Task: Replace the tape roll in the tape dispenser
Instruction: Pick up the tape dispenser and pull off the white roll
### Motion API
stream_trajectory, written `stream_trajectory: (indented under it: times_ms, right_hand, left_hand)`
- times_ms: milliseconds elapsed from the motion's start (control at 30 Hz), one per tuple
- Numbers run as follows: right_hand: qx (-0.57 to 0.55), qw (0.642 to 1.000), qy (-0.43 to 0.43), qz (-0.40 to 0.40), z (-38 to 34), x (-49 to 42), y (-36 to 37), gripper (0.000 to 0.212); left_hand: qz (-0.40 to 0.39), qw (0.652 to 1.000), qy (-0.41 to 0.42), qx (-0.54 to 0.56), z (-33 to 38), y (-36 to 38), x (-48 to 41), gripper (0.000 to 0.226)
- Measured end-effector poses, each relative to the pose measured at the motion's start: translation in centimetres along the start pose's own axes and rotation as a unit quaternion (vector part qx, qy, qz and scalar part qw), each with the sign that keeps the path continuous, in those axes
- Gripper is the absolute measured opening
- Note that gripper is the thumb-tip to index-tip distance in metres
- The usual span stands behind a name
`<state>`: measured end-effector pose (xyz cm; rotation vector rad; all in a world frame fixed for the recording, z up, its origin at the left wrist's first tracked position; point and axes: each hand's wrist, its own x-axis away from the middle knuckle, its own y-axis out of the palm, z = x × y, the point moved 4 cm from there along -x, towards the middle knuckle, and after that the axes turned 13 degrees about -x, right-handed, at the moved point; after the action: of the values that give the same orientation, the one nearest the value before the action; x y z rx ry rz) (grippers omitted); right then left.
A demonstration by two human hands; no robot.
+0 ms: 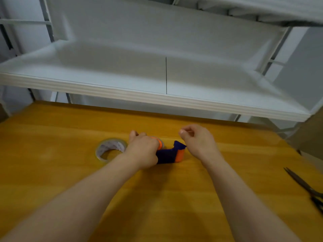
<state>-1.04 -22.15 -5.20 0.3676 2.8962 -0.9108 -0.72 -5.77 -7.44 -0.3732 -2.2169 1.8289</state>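
Observation:
A dark blue and orange tape dispenser point(170, 154) lies on the yellow wooden table point(70, 137). My left hand point(142, 149) is closed over its left end, where an orange rim shows past my knuckles. My right hand point(197, 142) hovers just right of the dispenser's raised blue tip, thumb and forefinger pinched together; whether a tape end is between them I cannot tell. A clear tape roll point(111, 150) with a printed white core lies flat on the table, to the left of my left hand.
Black scissors point(305, 187) lie near the table's right edge. A white shelf board point(157, 95) overhangs the far side of the table, with white metal rack posts behind it.

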Motion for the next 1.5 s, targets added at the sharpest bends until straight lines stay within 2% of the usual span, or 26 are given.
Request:
stream_trajectory:
  times_ms: [67,167,267,367,467,567,667,767,933,1000,1067,1133,1200,1300,1500]
  right_hand:
    - [-0.021,0.999,0.011,0.039,0.1,0.6,-0.9,0.030]
    - [-0.091,0.991,0.029,0.099,0.0,1.6,-1.9,0.039]
    - [-0.198,0.972,0.067,0.108,0.1,2.5,-1.2,0.046]
    - [-0.361,0.926,0.101,0.050,-0.3,3.9,0.7,0.052]
    - [-0.474,0.877,0.063,-0.048,-0.8,5.0,3.0,0.070]
    - [-0.467,0.876,0.022,-0.119,-1.2,5.4,5.3,0.084]
    - [-0.451,0.882,-0.007,-0.136,-1.1,5.2,6.7,0.064]
    - [-0.451,0.882,-0.045,-0.131,-0.9,4.9,7.0,0.061]
    - [-0.474,0.875,-0.061,-0.077,1.1,3.9,6.7,0.064]
    - [-0.492,0.866,-0.061,-0.059,2.0,3.6,6.5,0.066]
    - [-0.505,0.860,-0.059,-0.054,2.8,3.5,6.1,0.069]
    - [-0.510,0.856,-0.061,-0.063,3.3,3.5,5.6,0.070]
    - [-0.506,0.856,-0.062,-0.086,3.6,3.5,5.4,0.072]
    - [-0.502,0.854,-0.055,-0.123,3.9,3.7,5.4,0.073]
    - [-0.520,0.835,-0.025,-0.178,3.8,4.3,5.7,0.058]
  left_hand:
    - [0.038,0.999,-0.013,0.031,-0.3,-0.4,0.5,0.006]
    - [0.097,0.986,-0.063,0.123,-0.9,-1.1,1.6,0.018]
    - [0.189,0.945,-0.122,0.238,-1.3,-1.8,3.2,0.025]
    - [0.283,0.895,-0.162,0.304,-1.2,-1.5,4.8,0.025]
    - [0.341,0.859,-0.193,0.328,-1.0,-0.6,5.8,0.022]
    - [0.367,0.849,-0.218,0.312,-0.9,0.7,6.0,0.022]
    - [0.387,0.845,-0.221,0.296,-0.3,1.8,6.3,0.017]
    - [0.388,0.855,-0.211,0.272,0.1,2.4,6.2,0.018]
    - [0.352,0.898,-0.141,0.221,0.8,2.2,5.5,0.025]
    - [0.348,0.896,-0.134,0.240,0.8,2.1,5.9,0.032]
    - [0.352,0.873,-0.151,0.301,0.0,2.1,6.4,0.038]
    - [0.359,0.849,-0.159,0.353,-1.1,2.2,6.7,0.046]
    - [0.345,0.845,-0.142,0.382,-1.7,2.2,6.8,0.057]
    - [0.310,0.854,-0.116,0.400,-1.8,2.4,6.6,0.067]
    - [0.241,0.886,-0.084,0.388,-2.0,3.2,5.9,0.067]
